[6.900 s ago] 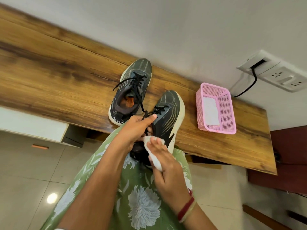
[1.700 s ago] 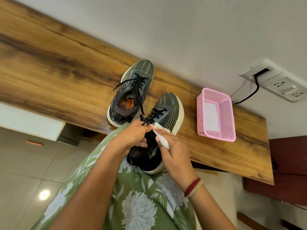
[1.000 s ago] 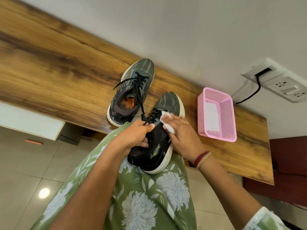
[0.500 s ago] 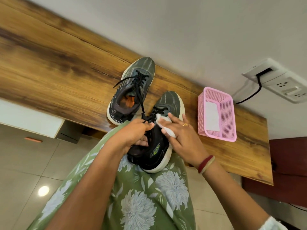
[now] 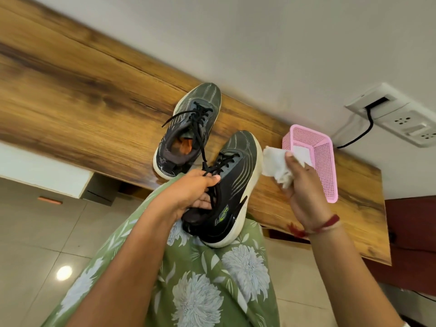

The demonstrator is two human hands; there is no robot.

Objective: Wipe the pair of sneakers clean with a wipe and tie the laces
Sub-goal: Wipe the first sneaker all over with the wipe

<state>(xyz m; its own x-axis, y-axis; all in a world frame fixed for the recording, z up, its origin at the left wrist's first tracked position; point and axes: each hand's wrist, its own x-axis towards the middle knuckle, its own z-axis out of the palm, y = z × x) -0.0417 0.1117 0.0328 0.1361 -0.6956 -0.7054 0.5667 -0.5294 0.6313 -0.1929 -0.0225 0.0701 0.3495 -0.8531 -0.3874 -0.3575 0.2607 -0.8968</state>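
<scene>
Two dark grey sneakers with white soles and black laces. The near sneaker [image 5: 232, 185] lies with its heel on my lap and its toe on the wooden desk [image 5: 70, 95]. My left hand [image 5: 191, 194] grips its collar and laces, thumb on top. My right hand [image 5: 303, 187] holds a crumpled white wipe [image 5: 274, 166] lifted clear of the shoe, to its right. The far sneaker [image 5: 188, 133] stands on the desk, its laces loose and trailing.
A pink mesh basket [image 5: 328, 166] with a white sheet inside stands on the desk to the right, just behind my right hand. A wall socket box [image 5: 398, 119] with a black cable is above it. My green floral garment [image 5: 200, 291] covers my lap; tiled floor lies below.
My right hand has lifted the wipe off the near sneaker's upper and moved right, toward the pink basket. My left hand keeps its grip on the shoe.
</scene>
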